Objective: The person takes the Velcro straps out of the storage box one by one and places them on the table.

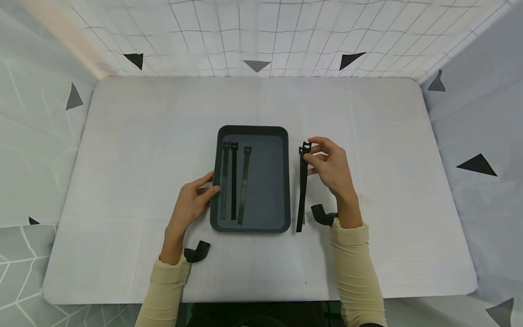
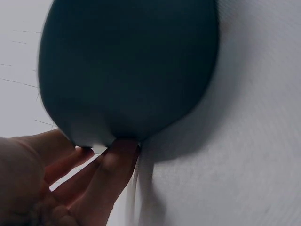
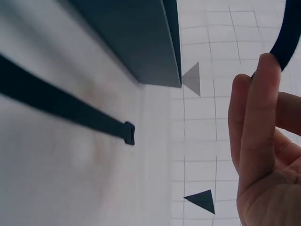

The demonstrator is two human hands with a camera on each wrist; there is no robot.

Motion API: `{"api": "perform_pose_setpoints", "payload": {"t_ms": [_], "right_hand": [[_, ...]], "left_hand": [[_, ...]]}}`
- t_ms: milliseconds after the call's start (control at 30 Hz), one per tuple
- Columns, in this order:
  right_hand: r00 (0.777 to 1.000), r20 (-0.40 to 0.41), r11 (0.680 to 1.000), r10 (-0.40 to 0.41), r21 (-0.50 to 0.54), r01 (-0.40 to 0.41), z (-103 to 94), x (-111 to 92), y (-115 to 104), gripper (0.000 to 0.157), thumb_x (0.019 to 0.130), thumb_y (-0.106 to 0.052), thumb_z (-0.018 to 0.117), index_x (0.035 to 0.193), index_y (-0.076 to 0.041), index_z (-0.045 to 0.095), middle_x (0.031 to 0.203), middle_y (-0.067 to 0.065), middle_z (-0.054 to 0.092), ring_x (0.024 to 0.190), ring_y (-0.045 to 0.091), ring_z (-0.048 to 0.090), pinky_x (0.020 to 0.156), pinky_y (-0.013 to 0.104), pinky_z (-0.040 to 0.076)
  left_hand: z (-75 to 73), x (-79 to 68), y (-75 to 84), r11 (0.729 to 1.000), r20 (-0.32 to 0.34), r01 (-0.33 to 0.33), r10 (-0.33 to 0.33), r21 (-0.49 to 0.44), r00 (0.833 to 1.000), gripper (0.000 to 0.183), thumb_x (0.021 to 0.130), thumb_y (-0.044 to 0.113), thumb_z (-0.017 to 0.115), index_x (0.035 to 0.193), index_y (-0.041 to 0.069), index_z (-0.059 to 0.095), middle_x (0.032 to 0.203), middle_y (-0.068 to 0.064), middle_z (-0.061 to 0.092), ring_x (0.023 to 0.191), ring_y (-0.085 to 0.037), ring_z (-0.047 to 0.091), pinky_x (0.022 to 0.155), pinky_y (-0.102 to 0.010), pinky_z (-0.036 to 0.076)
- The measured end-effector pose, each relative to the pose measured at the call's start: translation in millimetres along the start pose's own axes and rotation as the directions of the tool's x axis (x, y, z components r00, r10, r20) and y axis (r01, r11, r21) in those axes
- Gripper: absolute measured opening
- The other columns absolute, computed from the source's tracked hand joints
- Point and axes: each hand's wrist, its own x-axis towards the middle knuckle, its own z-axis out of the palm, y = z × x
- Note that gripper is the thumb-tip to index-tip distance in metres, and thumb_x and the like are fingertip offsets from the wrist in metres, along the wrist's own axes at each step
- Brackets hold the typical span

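Observation:
A dark grey tray sits on the table, and three black hook-and-loop cable straps lie lengthwise in its left half. My left hand pinches the tray's left side between thumb and fingers; in the left wrist view the fingertips are at the tray's lower edge. To the right of the tray, my right hand pinches another black cable strap near its slotted head, the tail hanging toward me. Beneath it, one more strap lies on the table, mostly covered by the held one in the head view.
The white table has fabric walls at its back and sides, with a grid pattern and dark triangles. Black curved pieces stick out beside both wrists. The tray's raised rim stands between the two hands.

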Motion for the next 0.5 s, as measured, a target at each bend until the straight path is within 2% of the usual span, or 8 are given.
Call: {"api": "perform_pose_setpoints", "payload": {"t_ms": [133, 333, 500], "right_hand": [[1.0, 0.002, 0.999, 0.007, -0.042, -0.007, -3.8, -1, 2, 0.039, 0.091, 0.007, 0.066, 0.13, 0.006, 0.057, 0.094, 0.017, 0.057, 0.068, 0.015, 0.065, 0.054, 0.036, 0.057], [1.0, -0.011, 0.994, 0.021, -0.104, -0.022, -5.2, -4, 1, 0.038, 0.092, 0.008, 0.063, 0.129, 0.008, 0.057, 0.097, 0.02, 0.059, 0.067, 0.011, 0.063, 0.054, 0.031, 0.056], [1.0, -0.024, 0.986, -0.004, -0.168, 0.0, -5.5, -7, -6, 0.034, 0.091, 0.013, 0.06, 0.125, 0.011, 0.058, 0.095, 0.026, 0.059, 0.064, 0.019, 0.061, 0.052, 0.03, 0.056]], "left_hand": [[3.0, 5.2, -20.7, 1.0, -0.005, -0.002, 0.002, -0.012, 1.0, 0.053, 0.097, 0.014, 0.066, 0.145, 0.001, 0.047, 0.138, -0.023, 0.054, 0.102, -0.033, 0.068, 0.066, -0.016, 0.049], [2.3, 5.2, -25.7, 0.999, -0.013, -0.032, 0.032, -0.021, 0.999, 0.054, 0.096, 0.017, 0.068, 0.145, 0.003, 0.049, 0.137, -0.02, 0.056, 0.102, -0.031, 0.068, 0.067, -0.018, 0.05], [2.7, 5.7, -27.1, 0.999, -0.012, -0.046, 0.046, -0.022, 0.999, 0.054, 0.096, 0.017, 0.068, 0.145, 0.002, 0.049, 0.137, -0.021, 0.056, 0.1, -0.03, 0.068, 0.066, -0.019, 0.052]]}}
